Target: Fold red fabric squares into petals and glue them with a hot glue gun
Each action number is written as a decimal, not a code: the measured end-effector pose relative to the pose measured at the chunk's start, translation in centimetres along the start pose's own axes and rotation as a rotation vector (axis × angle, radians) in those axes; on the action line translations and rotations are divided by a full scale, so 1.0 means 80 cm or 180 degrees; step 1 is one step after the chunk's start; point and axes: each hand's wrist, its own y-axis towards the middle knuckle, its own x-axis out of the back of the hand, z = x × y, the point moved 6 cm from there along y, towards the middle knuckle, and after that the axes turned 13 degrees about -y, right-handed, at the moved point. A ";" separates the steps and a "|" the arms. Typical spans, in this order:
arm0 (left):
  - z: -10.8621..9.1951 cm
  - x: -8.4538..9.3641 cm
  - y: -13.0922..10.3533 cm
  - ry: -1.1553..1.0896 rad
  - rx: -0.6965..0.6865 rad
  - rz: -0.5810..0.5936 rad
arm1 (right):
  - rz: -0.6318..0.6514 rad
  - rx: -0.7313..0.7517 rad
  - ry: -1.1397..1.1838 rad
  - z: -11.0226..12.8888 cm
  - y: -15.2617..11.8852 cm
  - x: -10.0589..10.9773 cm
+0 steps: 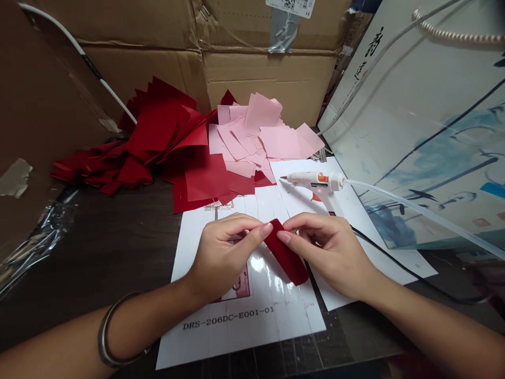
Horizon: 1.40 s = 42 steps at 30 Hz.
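A folded strip of dark red fabric (290, 258) slants between my hands, above a glossy white printed sheet (292, 316). My left hand (224, 252) pinches its upper left edge between thumb and forefinger. On the other side, my right hand (329, 247) grips the strip near its top with thumb and forefinger. Just beyond my right hand, a white hot glue gun (315, 181) rests on its side, nozzle to the left, with a clear glue stick (418, 210) out of its back. Part of the sheet's picture is hidden by my left hand.
Behind the sheet lie loose red fabric squares (213, 176) and pink squares (252, 139). Folded red pieces (106, 168) are heaped at the left. Cardboard (264, 79) walls the back, and a painted white panel (434, 137) leans at the right. A black cable (406, 273) crosses the right side.
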 end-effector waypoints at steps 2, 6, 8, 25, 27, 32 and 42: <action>-0.001 0.002 0.000 0.0086 -0.0012 -0.0057 | -0.0036 0.0004 -0.0020 0.000 0.000 0.001; 0.002 0.010 0.001 0.0100 0.0067 -0.0293 | -0.0040 -0.0042 -0.0050 -0.002 -0.002 0.002; 0.006 0.014 0.002 0.0075 0.0201 -0.0450 | -0.0076 -0.0081 -0.0026 -0.003 -0.003 0.004; 0.010 -0.006 -0.004 -0.0069 0.0518 0.0128 | 0.0127 -0.0046 -0.0051 -0.002 -0.002 -0.002; 0.012 -0.005 -0.003 -0.0067 0.0543 0.0131 | 0.0109 -0.0022 -0.0074 -0.002 -0.003 -0.002; 0.013 -0.005 -0.002 0.0096 0.0531 0.0235 | 0.0172 0.0076 -0.0190 -0.003 -0.003 -0.009; 0.015 -0.004 -0.002 -0.0090 0.0631 0.0100 | -0.0138 0.0013 0.0109 0.000 -0.001 -0.001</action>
